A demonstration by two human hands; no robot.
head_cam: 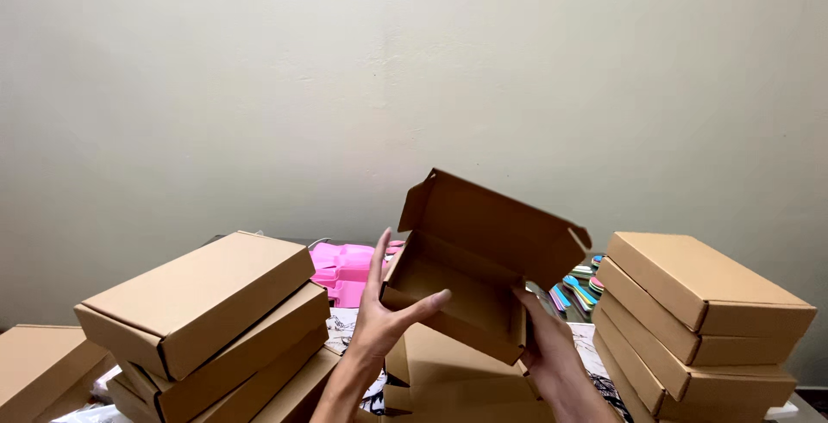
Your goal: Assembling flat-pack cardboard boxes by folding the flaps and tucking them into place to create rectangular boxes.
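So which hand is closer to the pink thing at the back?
Left. The left hand grips the open box's left edge, just beside the pink thing. The right hand holds the box's far right side, away from it.

Both forearms are bare, no sleeves; the left hand [379,315] and right hand [545,344] wear no gloves or rings.
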